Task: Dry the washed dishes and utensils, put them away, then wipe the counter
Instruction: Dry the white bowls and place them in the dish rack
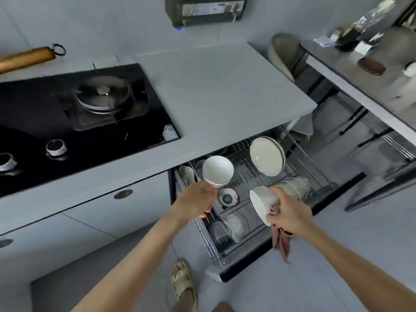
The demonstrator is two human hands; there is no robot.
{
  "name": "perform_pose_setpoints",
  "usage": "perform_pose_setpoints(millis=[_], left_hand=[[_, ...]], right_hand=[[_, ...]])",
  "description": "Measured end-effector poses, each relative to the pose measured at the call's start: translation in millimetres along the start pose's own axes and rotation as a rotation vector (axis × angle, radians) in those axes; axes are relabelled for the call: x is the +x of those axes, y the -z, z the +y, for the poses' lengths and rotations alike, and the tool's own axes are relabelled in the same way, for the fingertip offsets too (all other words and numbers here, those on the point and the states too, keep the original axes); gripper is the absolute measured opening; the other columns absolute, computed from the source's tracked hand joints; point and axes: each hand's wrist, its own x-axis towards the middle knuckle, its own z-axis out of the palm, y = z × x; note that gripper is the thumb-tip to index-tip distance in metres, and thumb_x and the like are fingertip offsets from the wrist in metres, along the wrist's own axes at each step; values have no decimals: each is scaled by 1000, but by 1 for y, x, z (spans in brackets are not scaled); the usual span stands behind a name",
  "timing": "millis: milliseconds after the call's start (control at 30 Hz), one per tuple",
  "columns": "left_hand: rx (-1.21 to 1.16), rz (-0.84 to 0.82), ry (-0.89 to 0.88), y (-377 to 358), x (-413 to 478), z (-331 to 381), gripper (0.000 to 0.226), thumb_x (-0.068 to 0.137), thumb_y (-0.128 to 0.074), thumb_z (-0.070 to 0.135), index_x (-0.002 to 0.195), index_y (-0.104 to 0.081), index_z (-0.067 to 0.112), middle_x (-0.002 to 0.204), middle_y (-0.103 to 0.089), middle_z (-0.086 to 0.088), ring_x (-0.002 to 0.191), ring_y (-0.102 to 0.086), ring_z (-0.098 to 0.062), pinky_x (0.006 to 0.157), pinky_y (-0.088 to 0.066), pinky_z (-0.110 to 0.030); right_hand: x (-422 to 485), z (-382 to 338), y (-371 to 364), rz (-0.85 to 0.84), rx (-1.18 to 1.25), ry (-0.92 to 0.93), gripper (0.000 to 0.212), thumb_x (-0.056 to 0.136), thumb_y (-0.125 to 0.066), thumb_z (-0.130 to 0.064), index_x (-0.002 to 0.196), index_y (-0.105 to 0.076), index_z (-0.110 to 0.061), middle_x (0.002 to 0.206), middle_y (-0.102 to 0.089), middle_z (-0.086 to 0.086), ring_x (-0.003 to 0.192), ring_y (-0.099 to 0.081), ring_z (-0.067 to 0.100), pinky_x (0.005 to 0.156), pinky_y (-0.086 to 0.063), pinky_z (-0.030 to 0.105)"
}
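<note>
My left hand [195, 202] holds a small stack of white bowls [218, 171] from below, above the open dish drawer [245, 262]. My right hand [289, 212] grips a white bowl with a dark rim [261, 202], tilted on its side over the drawer's wire rack, and also pinches a reddish-brown cloth [281, 242] that hangs down below it. In the rack stand white plates [266, 156], more bowls [292, 188] to the right, a small patterned dish [227, 197] and other dishes [235, 224] toward the front.
The grey counter [225, 91] runs above the drawer, with a black gas hob [78, 122] on its left. A second pull-out wire rack [371, 140] stands open on the right under a cluttered shelf [360, 70]. My sandalled foot [182, 287] is on the floor.
</note>
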Motion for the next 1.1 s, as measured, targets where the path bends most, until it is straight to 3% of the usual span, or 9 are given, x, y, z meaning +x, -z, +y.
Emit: perform_pose_setpoints(millis=[133,333,467,600,700,800,900,967,1100], left_hand=[[-63,33,70,13,39,-14,16,99,-44,23,87,-55,23,83,-62,-1,67,-60,-9,53,-48,-17],[-199,92,272,16,58,-51,9,97,-50,21,96,-58,19,86,-66,-7,70,-63,-16,61,-52,-23],[-427,261,380,15,65,-67,11,95,-53,15,102,-59,8,84,-66,-8,67,-65,-19,62,-55,-28],[-598,453,489,-1,64,-75,8,95,-53,11,97,-61,8,86,-67,-10,69,-65,-20,68,-56,-32],[-662,546,558,-16,60,-82,8,94,-53,10,94,-61,10,87,-67,-12,70,-65,-23,66,-56,-31],[-720,618,618,-33,53,-88,9,95,-53,10,98,-61,6,83,-67,-11,69,-64,-23,56,-56,-24],[-762,667,656,-50,45,-93,12,94,-54,11,103,-61,5,82,-67,-10,69,-65,-23,57,-55,-23],[-770,687,673,-61,39,-97,12,94,-54,12,102,-61,6,83,-68,-9,71,-66,-21,62,-56,-26],[-775,702,686,-76,31,-100,11,93,-56,14,100,-63,8,84,-69,-9,73,-66,-22,65,-55,-28]], right_hand=[[65,-2,-32,-136,-148,62,69,76,-72,-34,135,-37,-25,81,-50,-15,73,-52,9,59,-37,24],[121,10,-96,-351,-212,29,60,75,-71,-28,126,-40,-22,90,-66,-12,81,-60,10,54,-34,22],[148,24,-136,-474,-271,6,59,77,-72,-28,125,-40,-19,91,-66,-9,80,-62,10,54,-41,21],[164,31,-169,-533,-308,-3,58,78,-71,-29,125,-38,-18,91,-65,-8,77,-61,12,50,-43,21],[175,35,-189,-559,-300,23,57,77,-70,-29,123,-38,-20,91,-66,-7,76,-64,14,60,-53,26],[183,39,-198,-604,-275,48,63,78,-71,-30,128,-33,-22,93,-64,-5,66,-62,13,49,-43,22],[192,49,-200,-664,-244,94,70,80,-72,-34,135,-30,-20,94,-59,-9,59,-54,8,48,-39,23],[197,54,-199,-705,-236,122,76,79,-71,-41,138,-27,-21,102,-58,-8,67,-57,9,50,-37,23],[199,57,-201,-719,-225,135,82,76,-72,-47,139,-27,-22,110,-59,-7,86,-63,17,64,-46,28]])
